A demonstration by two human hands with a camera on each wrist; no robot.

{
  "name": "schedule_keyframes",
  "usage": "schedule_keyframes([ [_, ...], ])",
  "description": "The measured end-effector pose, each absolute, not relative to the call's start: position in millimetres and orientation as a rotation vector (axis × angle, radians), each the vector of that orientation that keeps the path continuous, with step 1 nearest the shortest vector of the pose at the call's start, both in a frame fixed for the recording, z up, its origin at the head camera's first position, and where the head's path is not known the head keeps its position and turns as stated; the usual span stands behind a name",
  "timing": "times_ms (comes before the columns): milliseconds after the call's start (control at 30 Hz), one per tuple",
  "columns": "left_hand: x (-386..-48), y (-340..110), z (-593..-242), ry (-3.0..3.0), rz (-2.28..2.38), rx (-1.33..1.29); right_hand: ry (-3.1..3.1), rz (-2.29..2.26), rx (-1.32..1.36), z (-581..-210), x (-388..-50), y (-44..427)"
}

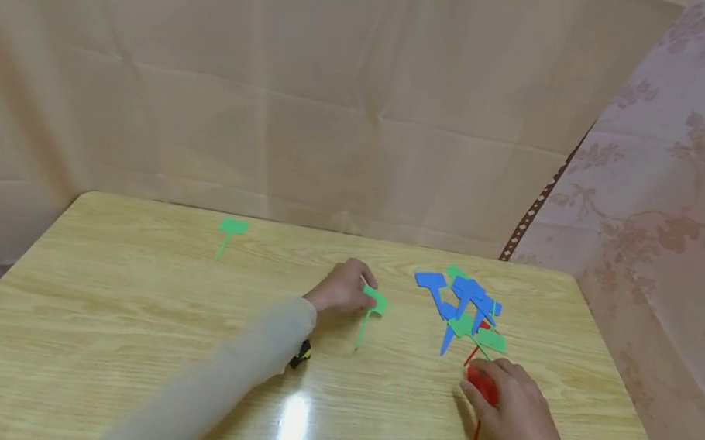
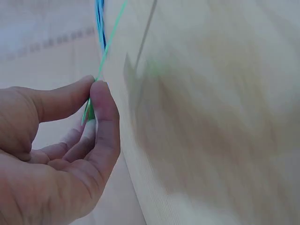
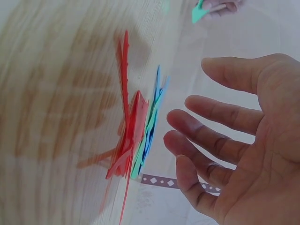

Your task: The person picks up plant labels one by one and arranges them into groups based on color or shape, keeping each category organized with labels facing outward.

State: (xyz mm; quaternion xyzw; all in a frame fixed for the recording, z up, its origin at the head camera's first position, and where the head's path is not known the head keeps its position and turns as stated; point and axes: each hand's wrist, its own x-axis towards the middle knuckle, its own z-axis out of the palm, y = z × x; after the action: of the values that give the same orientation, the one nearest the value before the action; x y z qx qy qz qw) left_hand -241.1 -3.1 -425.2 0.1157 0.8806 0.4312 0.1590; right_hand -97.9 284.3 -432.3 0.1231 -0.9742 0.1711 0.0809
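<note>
One green tag, pinched in your left hand, is over the table between the far-left green tag and blue-green pile, right hand spread near red tags: probably mid-carry, next calling for a steady pinch and flat set-down

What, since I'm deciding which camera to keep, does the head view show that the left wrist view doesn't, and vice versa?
Only head: the right hand, red tags by it and a lone green tag at the table's far left.
Only left wrist: the palm side of the left hand, with the held green tag nearly edge-on.
Both: that hand and tag, blue tags, and the table.
</note>
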Motion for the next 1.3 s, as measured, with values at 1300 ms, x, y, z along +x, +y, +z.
schedule_keyframes([
  [1300,-301.7,-154.0,-437.2,3.036,1.144,-0.206,-2.921,0.467,0.372,-434.8,-99.8,275.8],
])
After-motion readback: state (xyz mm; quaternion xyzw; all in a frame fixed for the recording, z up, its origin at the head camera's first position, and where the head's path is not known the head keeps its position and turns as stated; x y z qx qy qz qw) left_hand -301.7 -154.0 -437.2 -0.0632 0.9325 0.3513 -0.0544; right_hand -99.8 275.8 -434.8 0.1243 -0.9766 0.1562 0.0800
